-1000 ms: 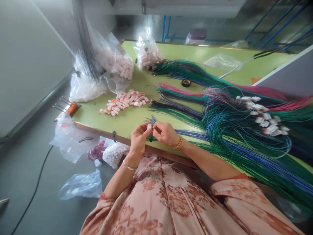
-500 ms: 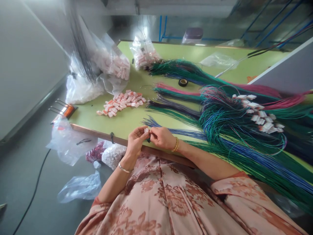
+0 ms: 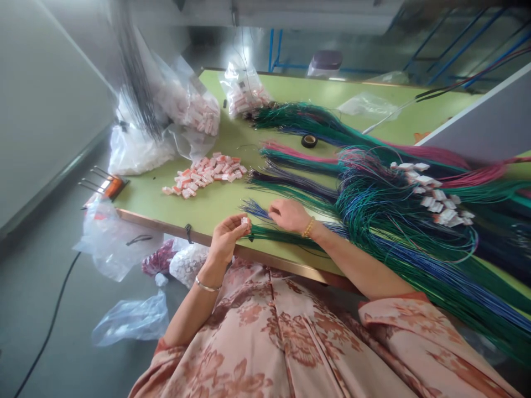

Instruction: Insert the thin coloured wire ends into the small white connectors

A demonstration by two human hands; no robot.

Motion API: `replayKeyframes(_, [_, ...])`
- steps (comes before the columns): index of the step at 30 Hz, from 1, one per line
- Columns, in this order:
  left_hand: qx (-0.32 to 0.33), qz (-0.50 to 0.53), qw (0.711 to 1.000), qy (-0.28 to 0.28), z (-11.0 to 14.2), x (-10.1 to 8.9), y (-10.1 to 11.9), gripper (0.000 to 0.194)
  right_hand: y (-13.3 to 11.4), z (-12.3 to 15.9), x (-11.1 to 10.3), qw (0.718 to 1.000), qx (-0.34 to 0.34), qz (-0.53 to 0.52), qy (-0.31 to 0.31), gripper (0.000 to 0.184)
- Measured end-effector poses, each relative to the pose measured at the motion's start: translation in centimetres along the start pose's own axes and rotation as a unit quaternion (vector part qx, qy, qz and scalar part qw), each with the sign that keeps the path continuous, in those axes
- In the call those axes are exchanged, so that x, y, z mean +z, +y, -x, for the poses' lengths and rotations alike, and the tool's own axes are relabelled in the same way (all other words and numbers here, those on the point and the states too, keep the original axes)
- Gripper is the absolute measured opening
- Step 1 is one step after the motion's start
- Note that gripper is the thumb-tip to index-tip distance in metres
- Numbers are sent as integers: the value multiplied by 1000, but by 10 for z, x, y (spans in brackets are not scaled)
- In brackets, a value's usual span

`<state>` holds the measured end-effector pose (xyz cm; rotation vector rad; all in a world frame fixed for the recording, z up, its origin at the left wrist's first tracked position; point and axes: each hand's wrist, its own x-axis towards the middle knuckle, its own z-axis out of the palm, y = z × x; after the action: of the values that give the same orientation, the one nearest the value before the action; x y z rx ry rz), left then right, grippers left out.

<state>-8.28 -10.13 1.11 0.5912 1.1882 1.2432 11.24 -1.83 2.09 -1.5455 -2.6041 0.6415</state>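
Observation:
My left hand [image 3: 225,239] pinches a small white connector housing [image 3: 245,221] between thumb and fingers, near the table's front edge. Close beside it lie the tips of a bundle of green wires [image 3: 271,233]. My right hand [image 3: 291,215] is over a bundle of blue wires [image 3: 255,208], its fingers curled closed at the strands. Whether a single wire is between those fingertips is hidden. Beyond my left hand, a loose pile of white and orange connector housings [image 3: 207,174] lies on the green table [image 3: 186,213].
Clear bags of connectors [image 3: 199,113] stand at the back left. More wire bundles [image 3: 307,119] stretch rightward, with a cluster of white connectors [image 3: 440,202] on them. A black tape roll [image 3: 309,141] lies between bundles. An orange pronged holder [image 3: 114,188] sits at the left corner.
My right hand has left the connector and moved right and slightly away from me, to the blue wires. My left hand keeps the connector at nearly the same spot.

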Motion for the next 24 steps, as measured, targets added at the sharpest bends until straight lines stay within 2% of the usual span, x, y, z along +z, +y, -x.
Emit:
replayKeyframes(9, [1,12,1000,-2,1,0,-2,42,-4,9,-1,995,-29,82,43,24])
replayKeyframes(13, [0,25,1000,-2,1,3,-1,41,-4,7,-3,997,-37,-41,55,18])
replayKeyframes(17, [0,37,999,-6,2,5,-2,40,-14,-7,-4,983,-52,-162,65,13])
replayKeyframes(21, [-1,42,999,-14,2,7,-3,42,-32,-26,-5,975,-46,-207,69,11])
replayKeyframes(24, [-3,51,999,-14,3,8,-5,44,-42,-37,-7,976,-38,-210,37,11])
